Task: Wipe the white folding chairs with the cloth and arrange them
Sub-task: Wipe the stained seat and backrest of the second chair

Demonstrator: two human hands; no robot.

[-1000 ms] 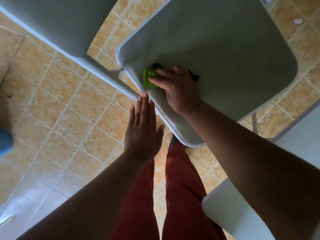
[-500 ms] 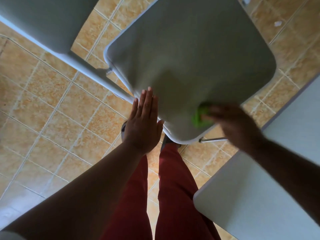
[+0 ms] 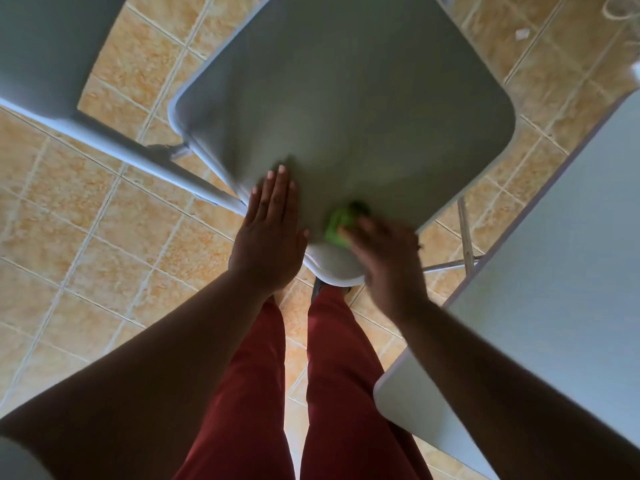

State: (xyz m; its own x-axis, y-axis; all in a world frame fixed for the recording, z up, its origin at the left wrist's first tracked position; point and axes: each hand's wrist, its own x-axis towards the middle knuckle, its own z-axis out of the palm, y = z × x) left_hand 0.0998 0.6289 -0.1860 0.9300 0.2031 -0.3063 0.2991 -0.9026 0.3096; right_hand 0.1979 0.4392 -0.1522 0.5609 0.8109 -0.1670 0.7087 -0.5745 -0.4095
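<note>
The right hand, blurred, presses a bright green cloth against the near corner of a white chair seat; the fingers curl over the cloth, though the blur hides how tightly. The left hand lies flat and spread, fingers together, palm down on the seat's near left edge, holding nothing.

The seat is a smooth, matte panel with rounded corners and a raised rim, set diagonally to the viewer. The cloth looks soft and bunched, only partly visible beyond the fingers.

A second white chair stands at upper left, its edge running close alongside the seat's left side. A third white panel occupies the right, just beside the right forearm. A thin metal leg frame shows between it and the seat. Red trousers stand directly below the seat's near corner.

The floor is glossy orange-beige tile with pale grout, open at left.
</note>
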